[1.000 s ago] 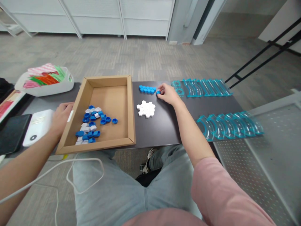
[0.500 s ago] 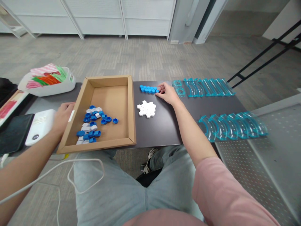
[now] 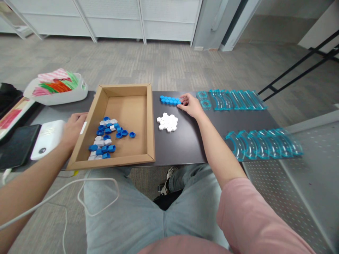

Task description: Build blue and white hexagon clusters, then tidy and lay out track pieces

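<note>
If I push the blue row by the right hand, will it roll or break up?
The blue row probably won't roll, because it lies flat on the table. It might break up, since it looks like small hexagons set side by side.

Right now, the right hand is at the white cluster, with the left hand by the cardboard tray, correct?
No: the head view shows the right hand at the blue cluster, not the white cluster; the left hand is by the tray.

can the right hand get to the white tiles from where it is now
Probably yes: the right hand is at the right end of the blue tiles, and the white tiles lie just nearer the person; nothing seems to stand between, though its fingertips look busy there.
</note>
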